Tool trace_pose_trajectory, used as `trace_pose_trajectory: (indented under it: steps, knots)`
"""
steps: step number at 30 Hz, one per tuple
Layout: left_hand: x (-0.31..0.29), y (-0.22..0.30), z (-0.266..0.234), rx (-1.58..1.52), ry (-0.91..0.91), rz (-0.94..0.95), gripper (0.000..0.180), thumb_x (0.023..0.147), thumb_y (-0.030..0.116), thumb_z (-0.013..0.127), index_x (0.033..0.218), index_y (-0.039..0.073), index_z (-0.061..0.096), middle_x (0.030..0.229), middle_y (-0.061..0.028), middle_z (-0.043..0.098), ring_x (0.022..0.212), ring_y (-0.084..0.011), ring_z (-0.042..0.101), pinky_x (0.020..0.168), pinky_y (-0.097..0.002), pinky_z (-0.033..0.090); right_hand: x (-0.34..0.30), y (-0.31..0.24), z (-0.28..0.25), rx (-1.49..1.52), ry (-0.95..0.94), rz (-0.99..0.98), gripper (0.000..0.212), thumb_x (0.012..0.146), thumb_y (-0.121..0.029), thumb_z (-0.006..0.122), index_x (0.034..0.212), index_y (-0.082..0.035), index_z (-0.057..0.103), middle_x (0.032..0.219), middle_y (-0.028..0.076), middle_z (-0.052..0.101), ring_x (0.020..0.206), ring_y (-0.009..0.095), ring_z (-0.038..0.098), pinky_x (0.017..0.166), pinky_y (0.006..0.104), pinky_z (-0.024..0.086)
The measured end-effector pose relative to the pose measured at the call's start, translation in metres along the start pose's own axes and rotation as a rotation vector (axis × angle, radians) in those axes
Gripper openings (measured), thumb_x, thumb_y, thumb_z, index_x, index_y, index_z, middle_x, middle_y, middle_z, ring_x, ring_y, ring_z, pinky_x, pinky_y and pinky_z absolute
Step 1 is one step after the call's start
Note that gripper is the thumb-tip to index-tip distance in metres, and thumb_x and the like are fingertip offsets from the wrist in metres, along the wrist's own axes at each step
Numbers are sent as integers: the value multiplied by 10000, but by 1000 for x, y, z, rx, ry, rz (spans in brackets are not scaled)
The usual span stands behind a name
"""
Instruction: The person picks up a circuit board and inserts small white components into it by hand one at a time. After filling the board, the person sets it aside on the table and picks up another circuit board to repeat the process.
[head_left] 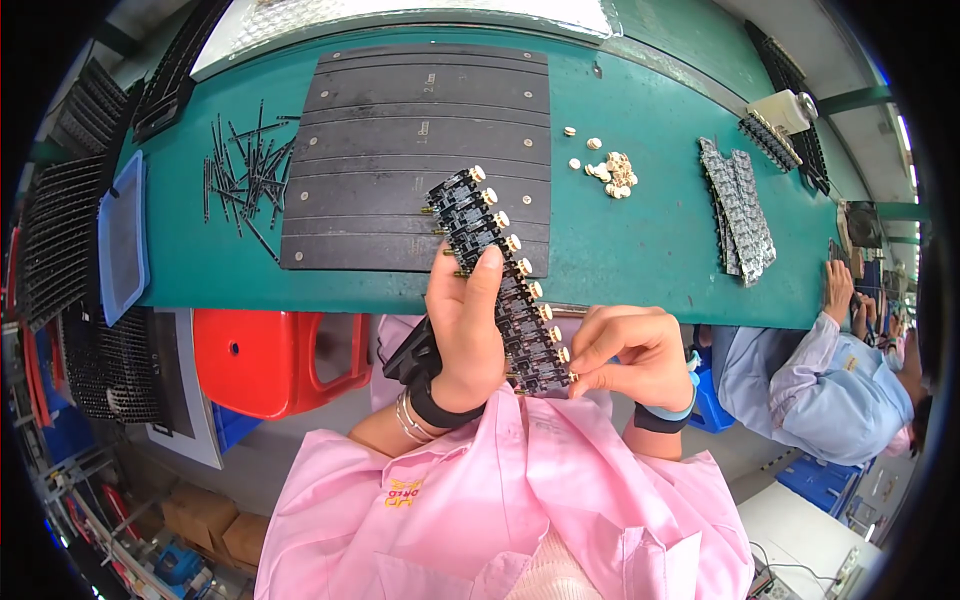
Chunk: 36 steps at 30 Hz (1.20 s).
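My left hand grips a long black circuit board panel, thumb on its face and fingers behind. The panel is tilted, held above the near table edge. A row of small round cream-coloured parts sticks out along its right edge, and brass-coloured pins show on the left. At the panel's lower right corner, my right hand is closed in a pinch. Whatever lies between those fingertips is too small and covered to make out.
A dark grooved plate lies on the green table. Thin black strips are scattered left of it. Loose cream parts lie right, then more board panels. A red stool and blue tray are leftward; a co-worker sits right.
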<state>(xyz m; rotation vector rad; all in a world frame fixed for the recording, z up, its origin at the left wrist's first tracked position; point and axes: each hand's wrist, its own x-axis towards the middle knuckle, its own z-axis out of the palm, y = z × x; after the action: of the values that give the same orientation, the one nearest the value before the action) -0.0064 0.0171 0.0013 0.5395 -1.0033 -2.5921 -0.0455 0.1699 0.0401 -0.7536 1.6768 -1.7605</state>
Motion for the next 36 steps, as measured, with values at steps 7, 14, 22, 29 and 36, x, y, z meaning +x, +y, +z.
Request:
trace_pose_trajectory:
  steps: [7,14,22,29,36]
  knots:
    - [0,0,0,10,-29,-2,162,846,141,471,983,57,453,794,25,507,623,-25,461,524,-182,398,2,-1,0,-130,-31,-47,156,574,37,702,696,18,607,693,85,588,645,147,557,570,245,437]
    - [0,0,-1,-63,6,26,154,849,154,463,971,62,440,751,17,492,586,-44,456,515,-190,406,-6,1,3,95,140,41,181,574,15,717,721,14,611,704,68,589,629,118,542,549,232,421]
    - [-5,9,9,-105,38,129,149,868,229,392,895,82,400,708,-49,492,540,-101,473,436,-217,419,-7,9,12,-73,115,65,217,546,32,725,706,46,580,666,80,559,617,135,493,560,229,374]
    - [-8,-2,12,-46,53,342,195,884,213,361,994,54,388,835,-65,486,674,-123,491,520,-247,448,-8,8,18,201,392,46,161,637,68,646,774,53,563,728,94,558,640,123,509,557,214,399]
    - [-8,-7,13,264,-273,261,244,859,88,394,1082,-5,359,947,-97,478,823,-154,507,636,-269,475,-23,4,-15,112,617,-27,142,719,81,568,856,50,550,778,62,566,682,101,546,608,207,453]
